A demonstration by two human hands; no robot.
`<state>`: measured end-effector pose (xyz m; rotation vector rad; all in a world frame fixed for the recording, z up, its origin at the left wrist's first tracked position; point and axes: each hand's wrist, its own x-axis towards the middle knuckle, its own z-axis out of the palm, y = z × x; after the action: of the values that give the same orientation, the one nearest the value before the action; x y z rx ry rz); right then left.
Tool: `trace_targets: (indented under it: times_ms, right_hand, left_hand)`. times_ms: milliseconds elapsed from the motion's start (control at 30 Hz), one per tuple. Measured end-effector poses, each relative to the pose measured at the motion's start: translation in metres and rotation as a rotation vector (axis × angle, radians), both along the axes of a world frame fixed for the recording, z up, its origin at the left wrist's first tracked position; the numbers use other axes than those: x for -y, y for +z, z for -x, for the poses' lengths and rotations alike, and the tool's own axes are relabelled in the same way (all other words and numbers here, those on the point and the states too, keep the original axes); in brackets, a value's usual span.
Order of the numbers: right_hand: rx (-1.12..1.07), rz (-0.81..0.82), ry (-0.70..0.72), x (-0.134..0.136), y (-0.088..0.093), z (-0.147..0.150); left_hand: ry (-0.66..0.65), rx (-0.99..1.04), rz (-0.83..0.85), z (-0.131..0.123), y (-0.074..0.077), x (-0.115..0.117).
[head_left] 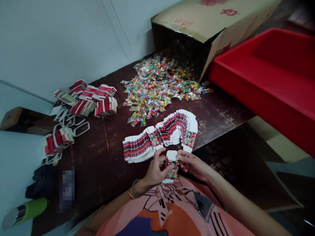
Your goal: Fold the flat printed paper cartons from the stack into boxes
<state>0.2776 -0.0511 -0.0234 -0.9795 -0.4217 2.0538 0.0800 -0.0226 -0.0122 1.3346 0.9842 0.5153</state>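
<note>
printed carton (175, 167) has a rounded white card flap (171, 155).

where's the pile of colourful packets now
In the head view, the packet pile lies at upper centre on the table, at the mouth of the cardboard box, left of the red tray.

Your two hands are held near each other, with a narrow gap between. Your left hand (157, 169) is set in a pinch: left thumb (168, 170) extended to the right, left index finger (160, 151) arched above it, remaining fingers curled. Your right hand (193, 164) points left, upper finger extended, those beneath bent and partly hidden. Your left forearm (104, 214) enters from lower left, your right forearm (233, 196) from lower right; both are bare.
</note>
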Motion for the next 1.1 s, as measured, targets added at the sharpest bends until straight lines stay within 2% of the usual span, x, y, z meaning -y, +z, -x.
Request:
trace_targets:
  times_ms: [67,200,267,300,333,400,467,533,600,700,800,967,1033,1100]
  right_hand:
    - [-0.081,0.064,0.067,-0.002,0.000,-0.002]
    - [-0.044,0.062,0.236,-0.011,0.004,-0.006]
    - [-0.020,0.054,0.305,-0.016,0.005,-0.006]
    - [-0.002,0.044,0.322,-0.018,0.005,-0.006]
    - [0.028,0.021,0.336,-0.020,0.005,-0.005]
    - [0.140,-0.085,0.340,-0.023,0.008,-0.002]
    - [0.329,-0.295,0.315,-0.023,0.014,0.004]
    - [0.521,-0.502,0.267,-0.021,0.021,0.010]
    - [0.631,-0.613,0.242,-0.020,0.026,0.014]
    - [0.656,-0.637,0.258,-0.021,0.026,0.017]
    - [0.702,-0.730,0.303,-0.020,0.024,0.014]
    - [0.909,-1.053,0.506,-0.011,0.034,0.006]
    - [0.897,-1.107,0.553,-0.017,0.038,0.006]
    - [0.800,-1.138,0.566,-0.038,0.037,0.009]
  left_hand:
    - [-0.062,-0.039,-0.039,0.004,-0.003,0.001]
    - [-0.194,-0.146,-0.094,0.008,0.000,-0.001]
    - [-0.175,-0.156,-0.097,0.007,0.003,-0.001]
    - [-0.119,-0.138,-0.075,0.006,0.004,-0.002]
    - [-0.050,-0.105,-0.018,0.004,0.005,-0.002]
    - [0.080,0.008,0.209,0.000,0.004,-0.001]
    - [0.153,0.172,0.509,-0.005,0.001,-0.001]
    - [0.173,0.316,0.734,-0.008,-0.002,-0.001]
    - [0.181,0.402,0.830,-0.008,-0.004,-0.001]
    - [0.130,0.476,0.902,-0.003,-0.006,-0.001]
    - [0.041,0.490,0.886,0.006,-0.008,0.000]
    - [-0.051,0.330,0.632,0.014,-0.006,-0.002]
    - [-0.088,0.298,0.521,0.013,-0.002,-0.004]
    - [-0.053,0.293,0.460,0.014,0.002,-0.007]
